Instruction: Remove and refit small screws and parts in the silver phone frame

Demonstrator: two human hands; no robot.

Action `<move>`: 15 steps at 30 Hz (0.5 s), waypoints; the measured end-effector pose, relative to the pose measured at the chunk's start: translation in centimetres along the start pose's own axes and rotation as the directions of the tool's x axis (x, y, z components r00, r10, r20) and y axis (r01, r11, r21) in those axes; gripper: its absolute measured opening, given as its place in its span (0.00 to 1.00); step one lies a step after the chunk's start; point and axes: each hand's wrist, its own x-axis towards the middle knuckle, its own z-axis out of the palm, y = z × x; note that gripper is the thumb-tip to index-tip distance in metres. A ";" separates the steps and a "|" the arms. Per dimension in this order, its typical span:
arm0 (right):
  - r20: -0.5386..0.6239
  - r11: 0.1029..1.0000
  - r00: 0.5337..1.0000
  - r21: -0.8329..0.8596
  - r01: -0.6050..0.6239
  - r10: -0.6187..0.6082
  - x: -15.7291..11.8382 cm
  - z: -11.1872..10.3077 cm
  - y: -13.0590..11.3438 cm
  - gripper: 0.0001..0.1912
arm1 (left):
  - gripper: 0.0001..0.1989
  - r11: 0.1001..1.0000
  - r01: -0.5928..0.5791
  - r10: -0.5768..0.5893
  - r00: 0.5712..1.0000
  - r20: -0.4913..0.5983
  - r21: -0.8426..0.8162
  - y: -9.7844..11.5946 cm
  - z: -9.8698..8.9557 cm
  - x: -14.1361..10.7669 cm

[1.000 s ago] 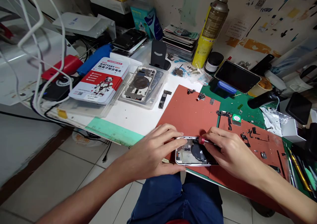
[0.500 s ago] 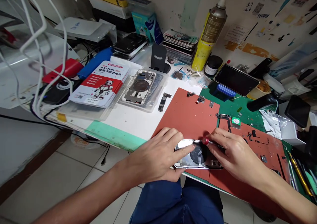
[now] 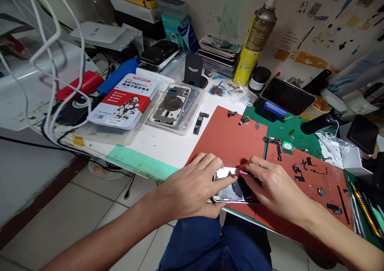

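My left hand (image 3: pixel 193 189) grips the left end of an opened phone housing (image 3: pixel 229 195), thumb underneath and index finger stretched along the inside. The housing lies at the mat's front edge, with a dark round coil in its middle. My right hand (image 3: pixel 271 183) is closed around a small screwdriver-like tool (image 3: pixel 239 172) with a red end, held over the housing's far edge beside my left index fingertip. Its tip is hidden, and my right hand covers the housing's right end.
Small phone parts (image 3: pixel 300 171) are scattered over the reddish mat (image 3: pixel 228 139). A second phone housing (image 3: pixel 171 105) sits in a clear tray, left of a logic board (image 3: pixel 200 123). The battery box (image 3: pixel 126 101), a yellow spray can (image 3: pixel 255 39) and a propped phone (image 3: pixel 288 96) stand farther back.
My right hand and the red-ended tool have moved slightly left along the housing's far edge, close to my left index fingertip. My left hand keeps its hold on the housing.
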 end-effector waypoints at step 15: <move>-0.167 0.972 0.981 -0.229 0.058 -0.098 -0.3 1.4 -0.3 0.10 | 0.22 1.000 -0.011 0.011 1.000 -0.011 -0.024 -0.3 -0.1 -0.1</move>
